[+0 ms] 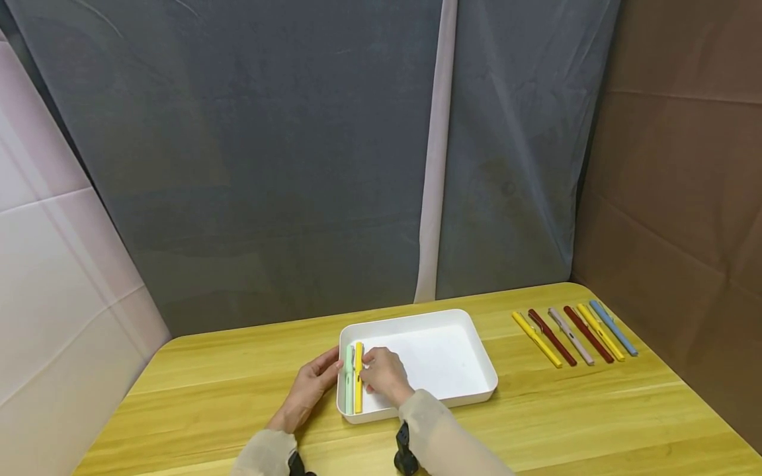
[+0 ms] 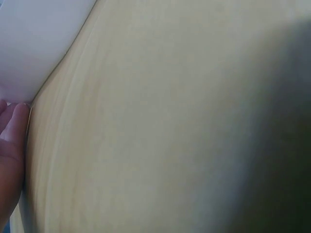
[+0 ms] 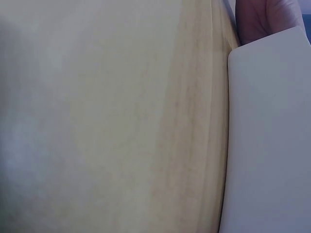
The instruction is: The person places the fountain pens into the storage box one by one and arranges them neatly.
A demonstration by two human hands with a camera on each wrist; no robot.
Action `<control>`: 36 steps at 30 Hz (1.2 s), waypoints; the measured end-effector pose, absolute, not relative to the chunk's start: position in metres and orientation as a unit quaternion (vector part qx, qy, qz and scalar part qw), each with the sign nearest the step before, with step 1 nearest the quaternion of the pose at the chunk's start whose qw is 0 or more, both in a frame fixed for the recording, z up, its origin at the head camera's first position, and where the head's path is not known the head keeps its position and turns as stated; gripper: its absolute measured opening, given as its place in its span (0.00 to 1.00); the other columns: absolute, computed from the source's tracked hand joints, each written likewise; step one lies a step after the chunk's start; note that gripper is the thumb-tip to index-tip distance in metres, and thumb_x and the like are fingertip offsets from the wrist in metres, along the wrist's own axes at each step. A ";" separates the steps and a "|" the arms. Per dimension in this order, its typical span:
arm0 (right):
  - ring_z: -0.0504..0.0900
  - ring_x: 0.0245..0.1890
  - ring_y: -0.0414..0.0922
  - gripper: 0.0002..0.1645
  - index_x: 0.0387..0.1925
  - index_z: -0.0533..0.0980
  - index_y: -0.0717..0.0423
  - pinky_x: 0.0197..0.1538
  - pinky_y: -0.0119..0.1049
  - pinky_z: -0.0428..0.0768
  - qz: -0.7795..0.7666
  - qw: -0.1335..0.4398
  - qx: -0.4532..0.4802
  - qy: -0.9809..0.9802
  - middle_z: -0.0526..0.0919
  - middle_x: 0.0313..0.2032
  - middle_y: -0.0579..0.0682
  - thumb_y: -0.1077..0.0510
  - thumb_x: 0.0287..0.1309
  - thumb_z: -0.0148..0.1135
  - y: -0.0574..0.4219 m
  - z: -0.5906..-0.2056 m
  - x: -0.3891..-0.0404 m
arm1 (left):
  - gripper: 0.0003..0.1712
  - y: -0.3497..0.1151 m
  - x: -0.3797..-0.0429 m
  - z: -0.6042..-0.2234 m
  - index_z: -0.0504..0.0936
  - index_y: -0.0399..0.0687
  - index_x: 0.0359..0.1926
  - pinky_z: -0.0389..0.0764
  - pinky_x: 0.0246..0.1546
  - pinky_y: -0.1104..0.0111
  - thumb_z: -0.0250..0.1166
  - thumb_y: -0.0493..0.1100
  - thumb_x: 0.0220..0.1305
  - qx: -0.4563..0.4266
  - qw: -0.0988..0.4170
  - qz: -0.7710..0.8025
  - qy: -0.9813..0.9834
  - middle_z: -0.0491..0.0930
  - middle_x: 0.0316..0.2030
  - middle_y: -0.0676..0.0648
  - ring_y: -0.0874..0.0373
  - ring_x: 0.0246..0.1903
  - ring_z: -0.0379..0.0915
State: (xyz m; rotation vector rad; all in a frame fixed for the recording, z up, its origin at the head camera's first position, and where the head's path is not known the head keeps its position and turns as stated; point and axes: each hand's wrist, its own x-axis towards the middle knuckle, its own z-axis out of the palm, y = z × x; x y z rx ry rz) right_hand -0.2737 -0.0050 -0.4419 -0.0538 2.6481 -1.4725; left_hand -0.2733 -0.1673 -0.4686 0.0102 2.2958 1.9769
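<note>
Yellow pen (image 1: 359, 393) lies at the left of the white tray (image 1: 440, 354), beside a green pen (image 1: 349, 390). Your right hand (image 1: 388, 375) meets it with bent fingers, grip impossible to tell; your left (image 1: 309, 389), fingers relaxed, touches the tray's left edge. Tray floor spreads rightward; six pens (image 1: 571, 336) lie near the table's (image 1: 232, 377) right edge.

No readable text, labels, brands, numbers or signs in any view.

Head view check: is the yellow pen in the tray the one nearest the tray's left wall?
No, the mint-green pen lies between the yellow pen and the left wall of the white tray.
</note>
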 end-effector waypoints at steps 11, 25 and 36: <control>0.67 0.10 0.35 0.15 0.46 0.79 0.66 0.14 0.23 0.61 -0.492 0.053 -0.023 0.869 0.76 0.17 0.46 0.67 0.55 0.63 -0.002 -0.443 -0.274 | 0.31 -0.167 -0.274 -0.468 0.62 0.33 0.70 0.73 0.66 0.59 0.56 0.42 0.72 0.012 0.053 0.652 0.756 0.62 0.70 0.33 0.41 0.69 0.61; 0.75 0.17 0.36 0.16 0.48 0.77 0.68 0.19 0.22 0.76 -0.559 0.083 -0.030 0.825 0.81 0.24 0.49 0.66 0.57 0.65 0.014 -0.442 -0.277 | 0.31 -0.167 -0.272 -0.471 0.63 0.33 0.70 0.76 0.63 0.68 0.58 0.42 0.71 0.014 0.047 0.650 0.758 0.65 0.69 0.33 0.44 0.68 0.63; 0.80 0.25 0.37 0.22 0.54 0.75 0.70 0.32 0.29 0.86 -0.612 0.069 -0.058 0.785 0.76 0.27 0.49 0.67 0.58 0.64 0.043 -0.417 -0.283 | 0.31 -0.167 -0.273 -0.470 0.63 0.36 0.70 0.72 0.67 0.59 0.57 0.42 0.71 0.003 0.053 0.655 0.754 0.65 0.70 0.35 0.43 0.69 0.62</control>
